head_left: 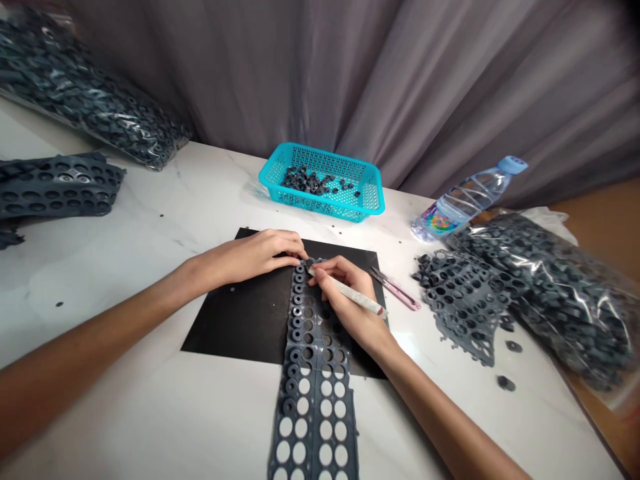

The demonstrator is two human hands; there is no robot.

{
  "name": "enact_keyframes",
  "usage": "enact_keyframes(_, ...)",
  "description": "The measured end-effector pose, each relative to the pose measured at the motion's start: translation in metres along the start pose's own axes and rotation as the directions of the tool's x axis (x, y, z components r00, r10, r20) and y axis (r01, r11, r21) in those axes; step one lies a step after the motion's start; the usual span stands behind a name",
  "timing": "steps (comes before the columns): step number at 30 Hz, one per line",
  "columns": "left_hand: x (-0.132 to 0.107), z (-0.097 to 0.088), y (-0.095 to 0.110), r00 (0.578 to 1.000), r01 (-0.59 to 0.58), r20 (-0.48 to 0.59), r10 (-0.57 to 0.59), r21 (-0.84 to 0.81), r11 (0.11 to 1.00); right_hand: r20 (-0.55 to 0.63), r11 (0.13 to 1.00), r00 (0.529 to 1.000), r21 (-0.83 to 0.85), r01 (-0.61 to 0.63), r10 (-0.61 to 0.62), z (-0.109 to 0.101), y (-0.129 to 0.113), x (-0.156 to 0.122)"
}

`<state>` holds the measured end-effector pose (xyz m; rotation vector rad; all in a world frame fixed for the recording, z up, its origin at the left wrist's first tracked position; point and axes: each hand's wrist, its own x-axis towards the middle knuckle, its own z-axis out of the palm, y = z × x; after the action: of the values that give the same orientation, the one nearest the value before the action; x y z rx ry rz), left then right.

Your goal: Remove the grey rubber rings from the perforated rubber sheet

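Note:
A long dark grey perforated rubber sheet [315, 373] runs toward me, partly over a black mat [235, 320]. Small round rubber pieces with centre holes [297, 312] line its left column; many other holes are bare. My left hand [270, 253] has bent fingers closed at the sheet's far left end, the exact grip partly hidden. In my right hand [347, 287] is a slim white pen-like tool [357, 298] with a red end. Its tip meets the far end of the sheet, beside my left fingertips.
Behind the mat stands a turquoise basket [323, 208] with loose rubber pieces. Pink thread snips [397, 291], a torn perforated scrap [463, 293], a water bottle [460, 200] and a filled bag [575, 300] lie right. Another bag [90, 87] and folded sheets [55, 187] lie left.

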<state>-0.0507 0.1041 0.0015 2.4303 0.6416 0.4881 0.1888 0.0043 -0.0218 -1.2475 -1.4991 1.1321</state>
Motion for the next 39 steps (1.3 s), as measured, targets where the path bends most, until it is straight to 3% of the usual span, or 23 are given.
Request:
enact_keyframes(18,0.0,-0.001,-0.002,0.999,-0.027,0.031,0.025,0.049,0.998,-0.003,0.999,1.0,-0.044,0.031,-0.031,0.0,-0.002,-0.001)
enact_keyframes(24,0.002,0.011,0.004,0.998,0.015,-0.061,-0.013,0.029,0.999,-0.011,0.988,0.998,-0.144,0.054,-0.057,0.004,-0.003,-0.003)
enact_keyframes(26,0.004,0.005,0.007,0.964,0.106,-0.232,-0.13,-0.113,0.988,-0.021,0.979,0.997,-0.19,0.067,-0.073,0.005,-0.003,-0.003)
enact_keyframes(28,0.006,-0.014,0.008,0.841,0.137,-0.449,-0.301,-0.362,0.922,-0.031,0.976,0.997,-0.207,0.062,-0.07,0.005,-0.004,-0.003)
enact_keyframes(30,0.006,-0.04,0.007,0.708,0.029,-0.571,-0.416,-0.564,0.825,-0.03,0.984,0.998,-0.175,0.04,-0.046,0.004,-0.004,-0.003)
enact_keyframes(32,0.005,-0.06,0.005,0.697,-0.022,-0.564,-0.444,-0.635,0.772,-0.026,0.994,0.999,-0.11,0.019,-0.021,0.003,-0.005,-0.004)
enact_keyframes(34,0.003,-0.066,0.001,0.713,0.009,-0.537,-0.452,-0.637,0.771,-0.059,0.999,0.998,-0.04,0.01,-0.013,0.002,-0.005,-0.004)
enact_keyframes(39,0.015,-0.036,-0.01,0.756,0.158,-0.509,-0.412,-0.469,0.869,-0.231,0.999,0.972,0.037,0.037,-0.027,0.002,-0.003,-0.005)
